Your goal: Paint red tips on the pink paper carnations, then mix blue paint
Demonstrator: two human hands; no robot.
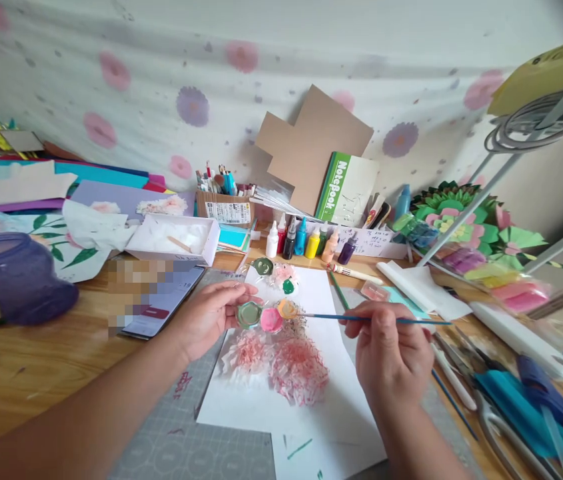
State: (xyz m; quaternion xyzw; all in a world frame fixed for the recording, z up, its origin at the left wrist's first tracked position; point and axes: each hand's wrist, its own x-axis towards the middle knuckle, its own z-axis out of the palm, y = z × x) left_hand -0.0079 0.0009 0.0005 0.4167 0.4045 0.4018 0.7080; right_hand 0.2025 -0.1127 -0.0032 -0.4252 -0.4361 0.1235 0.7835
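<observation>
My left hand (211, 313) is closed on the edge of a small paint palette (250, 315) with round wells of green, pink and orange-yellow paint. Between the fingers of my right hand (388, 350) is a thin blue paintbrush (324, 317), lying nearly level. Its tip is at the orange-yellow well; whether it touches the paint I cannot tell. Below the palette, a larger pink-tipped shredded paper flower (301, 373) and a smaller one (248, 353) lie on a white paper sheet (331, 447). A speckled patch behind the brush tip is partly hidden.
Under the sheet is a grey cutting mat (196, 447). Paint bottles (314, 241) line the back, near a white box (176, 237) and a notebook (348, 190). A phone (171, 303) lies left; scissors (498, 423) and a glue gun (548, 400) lie right.
</observation>
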